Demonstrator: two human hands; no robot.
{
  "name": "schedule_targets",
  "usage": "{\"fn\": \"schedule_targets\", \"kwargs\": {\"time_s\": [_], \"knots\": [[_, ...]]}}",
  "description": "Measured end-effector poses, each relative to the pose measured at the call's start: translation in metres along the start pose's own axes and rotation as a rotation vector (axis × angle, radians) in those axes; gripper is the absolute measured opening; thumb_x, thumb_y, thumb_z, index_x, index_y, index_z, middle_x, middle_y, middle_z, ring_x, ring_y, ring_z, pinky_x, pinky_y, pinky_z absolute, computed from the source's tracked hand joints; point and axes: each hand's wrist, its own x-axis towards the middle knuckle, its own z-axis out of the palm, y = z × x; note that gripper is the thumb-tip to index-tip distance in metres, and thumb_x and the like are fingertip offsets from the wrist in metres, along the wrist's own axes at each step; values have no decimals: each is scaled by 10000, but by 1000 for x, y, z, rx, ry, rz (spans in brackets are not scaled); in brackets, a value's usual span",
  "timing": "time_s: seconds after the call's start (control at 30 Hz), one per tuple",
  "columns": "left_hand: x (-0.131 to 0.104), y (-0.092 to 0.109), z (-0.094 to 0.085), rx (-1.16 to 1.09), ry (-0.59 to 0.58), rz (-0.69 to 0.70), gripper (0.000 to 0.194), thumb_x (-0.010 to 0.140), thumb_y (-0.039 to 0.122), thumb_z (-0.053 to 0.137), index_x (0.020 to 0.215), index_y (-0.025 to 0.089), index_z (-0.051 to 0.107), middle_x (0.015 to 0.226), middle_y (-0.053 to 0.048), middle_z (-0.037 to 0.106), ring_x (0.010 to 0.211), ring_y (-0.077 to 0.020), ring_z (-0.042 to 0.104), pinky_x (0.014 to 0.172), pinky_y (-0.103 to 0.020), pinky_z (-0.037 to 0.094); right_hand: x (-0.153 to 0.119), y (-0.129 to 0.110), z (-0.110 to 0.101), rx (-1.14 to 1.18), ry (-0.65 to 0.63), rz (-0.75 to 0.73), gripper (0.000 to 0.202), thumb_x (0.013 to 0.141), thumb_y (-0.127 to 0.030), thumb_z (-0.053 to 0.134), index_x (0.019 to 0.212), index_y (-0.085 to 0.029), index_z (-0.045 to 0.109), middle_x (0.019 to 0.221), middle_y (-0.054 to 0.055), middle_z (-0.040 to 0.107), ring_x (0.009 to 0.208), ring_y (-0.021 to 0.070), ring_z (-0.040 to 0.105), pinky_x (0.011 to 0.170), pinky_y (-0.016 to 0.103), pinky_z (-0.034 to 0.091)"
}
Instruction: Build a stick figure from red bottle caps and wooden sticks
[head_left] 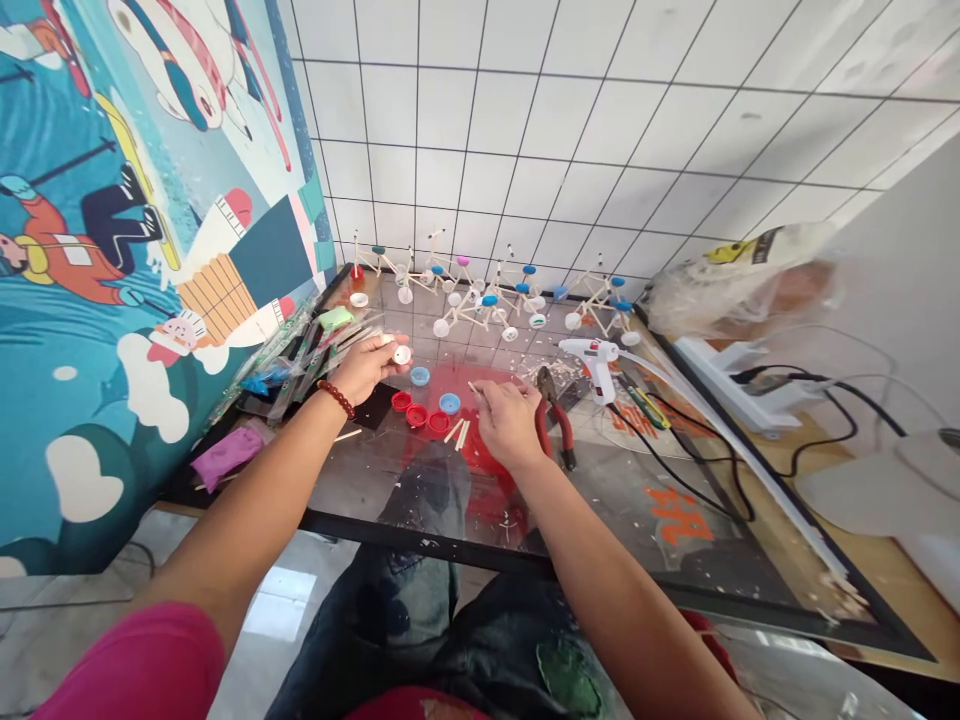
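Note:
My left hand [365,372] pinches a white bottle cap [403,355] at its fingertips, above the left middle of the glass table top. In my right hand [510,418], thumb and fingers close on a short wooden stick [473,387]; most of its length is hidden. Between the hands lie several red bottle caps [416,416], a light blue cap [449,403] and another blue cap [420,376]. Loose wooden sticks [462,435] rest near the right hand. Just right of that hand, red-handled pliers [551,415] lie on the table.
Small stick-and-cap models [487,302] stand along the back by the tiled wall. A white glue gun [596,365] lies at right, its cord near a power strip [739,385]. A pink packet [227,452] sits at left. A plastic bag [742,285] is at back right.

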Motion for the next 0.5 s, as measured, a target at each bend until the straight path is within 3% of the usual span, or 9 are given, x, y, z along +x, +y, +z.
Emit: {"fn": "schedule_targets", "kwargs": {"time_s": [0.13,0.3,0.5], "knots": [[-6,7,7,-245,-51,-140,85,844,156,660,881,94,705,910,-117,744,896,-198,724,852,-328,581,0,0,0,10,0,5,242,938,-143,455,1054,-210,656,911,58,750,892,225,599,864,369,235],[-5,1,11,-209,-45,-119,188,737,4,682,893,106,703,830,-71,721,771,-156,715,649,-219,557,0,1,0,3,-5,-2,239,942,-144,459,1052,-216,658,951,57,750,907,224,596,868,374,231],[-2,-1,13,-270,7,-146,271,712,-67,604,879,119,710,781,-45,683,736,-124,693,597,-173,528,0,2,1,-1,12,-22,236,939,-152,467,1064,-215,656,973,59,754,919,228,594,878,381,230]]}}
